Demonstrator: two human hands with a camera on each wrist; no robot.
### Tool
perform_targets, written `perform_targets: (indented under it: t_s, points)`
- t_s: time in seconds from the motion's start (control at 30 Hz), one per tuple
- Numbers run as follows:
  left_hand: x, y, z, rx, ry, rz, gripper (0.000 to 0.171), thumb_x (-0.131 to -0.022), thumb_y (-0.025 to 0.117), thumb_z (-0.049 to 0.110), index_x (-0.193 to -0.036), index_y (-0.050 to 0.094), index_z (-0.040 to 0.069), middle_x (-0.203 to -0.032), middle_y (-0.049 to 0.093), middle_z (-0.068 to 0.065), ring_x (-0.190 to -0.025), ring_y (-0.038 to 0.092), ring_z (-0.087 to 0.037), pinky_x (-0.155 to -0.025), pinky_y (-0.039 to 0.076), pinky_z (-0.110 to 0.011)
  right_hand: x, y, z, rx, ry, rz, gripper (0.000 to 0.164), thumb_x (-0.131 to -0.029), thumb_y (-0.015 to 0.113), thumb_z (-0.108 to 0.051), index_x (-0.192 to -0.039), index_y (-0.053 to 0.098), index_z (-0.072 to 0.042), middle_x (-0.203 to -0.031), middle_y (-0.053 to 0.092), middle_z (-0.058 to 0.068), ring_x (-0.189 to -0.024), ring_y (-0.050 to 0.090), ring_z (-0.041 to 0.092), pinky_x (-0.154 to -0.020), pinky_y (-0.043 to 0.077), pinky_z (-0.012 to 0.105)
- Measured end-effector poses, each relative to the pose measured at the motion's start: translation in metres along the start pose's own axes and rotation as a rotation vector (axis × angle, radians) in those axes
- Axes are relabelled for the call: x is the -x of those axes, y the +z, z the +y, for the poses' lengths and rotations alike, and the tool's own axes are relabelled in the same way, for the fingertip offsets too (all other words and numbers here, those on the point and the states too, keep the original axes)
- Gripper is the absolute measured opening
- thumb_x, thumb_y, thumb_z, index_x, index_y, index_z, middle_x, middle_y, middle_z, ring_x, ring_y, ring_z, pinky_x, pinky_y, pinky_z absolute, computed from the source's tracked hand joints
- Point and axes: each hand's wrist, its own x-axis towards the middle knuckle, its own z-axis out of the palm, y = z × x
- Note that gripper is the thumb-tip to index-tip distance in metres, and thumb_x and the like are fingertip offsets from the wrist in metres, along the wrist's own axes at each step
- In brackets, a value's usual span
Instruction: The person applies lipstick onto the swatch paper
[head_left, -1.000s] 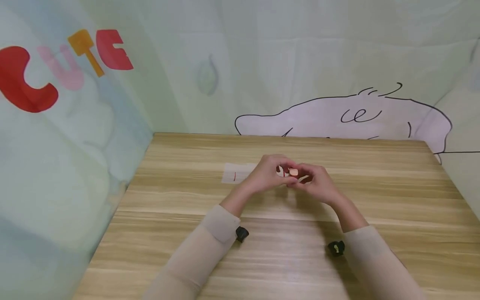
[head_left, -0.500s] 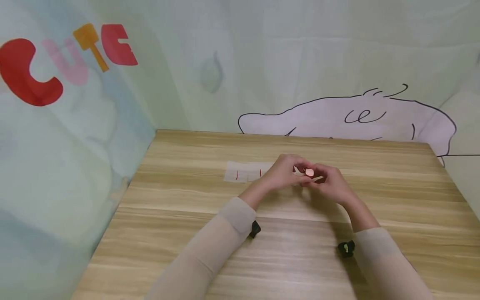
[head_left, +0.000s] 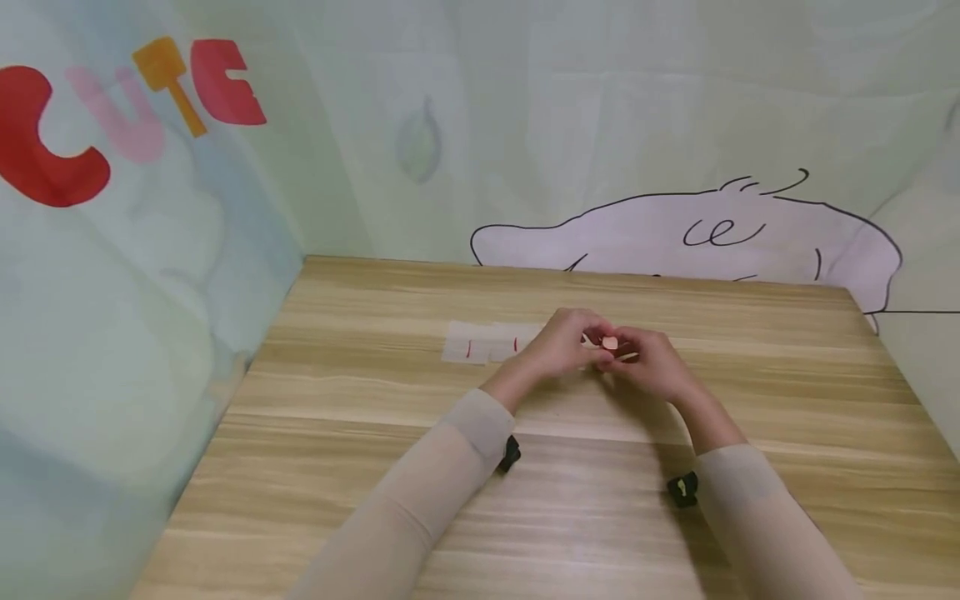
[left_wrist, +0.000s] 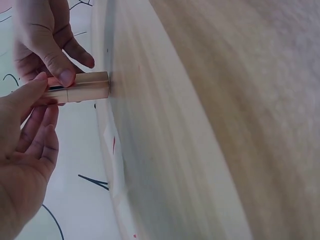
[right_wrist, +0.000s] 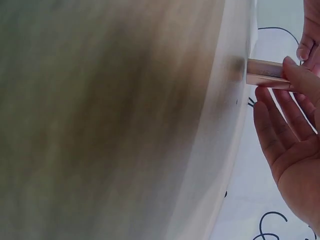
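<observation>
A shiny rose-gold lipstick tube (head_left: 611, 342) stands upright between both hands, over the right part of the table. My left hand (head_left: 564, 343) pinches its upper end between thumb and fingers. Lower down, the right hand (head_left: 654, 362) grips the same tube, its thumb flat along the side in the right wrist view. The left wrist view shows a seam across the lipstick (left_wrist: 90, 87), with both thumbs on it. Its bottom end is at or just above the tabletop; I cannot tell whether it touches.
White paper strips (head_left: 491, 340) with short red marks lie on the wooden table (head_left: 360, 467), left of the hands and partly behind them. Dark wrist-worn devices (head_left: 682, 490) show beside both sleeves. A printed cloth wall (head_left: 360, 150) borders the back and left.
Both hands have shifted right together with the lipstick tube, uncovering more of the paper strip's second red mark. Over the last half second they have hardly moved. The head view shifted slightly.
</observation>
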Motion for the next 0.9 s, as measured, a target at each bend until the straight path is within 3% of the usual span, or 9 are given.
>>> perform_targets:
  t_s: [0.2,0.4,0.6,0.73,0.9]
  points:
    - [0.000,0.002,-0.002,-0.026,-0.005,0.004,0.030,-0.087,0.082,0.012,-0.114,0.074,0.003,-0.102,0.073,-0.005,-0.092,0.065,-0.012,-0.082,0.049,-0.019,-0.003,0.001,-0.002,0.018,-0.018,-0.002,0.021,-0.086,0.075,0.007,-0.106,0.068,0.007,-0.107,0.071,0.022,-0.099,0.071,0.040,-0.083,0.059,0.044]
    - [0.003,0.000,-0.002,-0.052,-0.019,0.020,0.031,-0.087,0.082,0.015,-0.115,0.074,0.005,-0.105,0.073,-0.003,-0.093,0.064,-0.011,-0.084,0.049,-0.018,-0.005,0.002,-0.003,0.019,-0.004,-0.022,0.024,-0.088,0.073,0.007,-0.110,0.067,0.007,-0.110,0.070,0.023,-0.102,0.070,0.041,-0.085,0.059,0.045]
    - [0.011,-0.002,-0.002,-0.079,-0.054,0.042,0.046,-0.085,0.084,0.031,-0.124,0.070,0.012,-0.120,0.070,-0.002,-0.109,0.061,-0.012,-0.096,0.047,-0.024,-0.002,0.004,-0.004,0.020,0.007,-0.024,0.032,-0.087,0.073,0.008,-0.117,0.064,0.009,-0.113,0.068,0.024,-0.105,0.067,0.040,-0.087,0.058,0.047]
    - [0.016,-0.005,-0.002,-0.097,-0.086,0.059,0.058,-0.084,0.084,0.038,-0.131,0.066,0.011,-0.127,0.067,-0.003,-0.117,0.060,-0.015,-0.101,0.047,-0.027,-0.001,0.004,-0.005,0.031,0.020,0.000,0.031,-0.087,0.075,0.004,-0.115,0.062,0.008,-0.109,0.066,0.022,-0.101,0.069,0.039,-0.085,0.059,0.047]
    - [0.020,-0.009,-0.003,-0.108,-0.088,0.069,0.060,-0.085,0.082,0.041,-0.132,0.065,0.009,-0.129,0.067,-0.005,-0.120,0.060,-0.017,-0.103,0.046,-0.027,-0.001,0.002,-0.007,0.032,0.043,0.019,0.033,-0.088,0.077,-0.003,-0.117,0.064,0.008,-0.111,0.067,0.021,-0.101,0.067,0.035,-0.086,0.059,0.047]
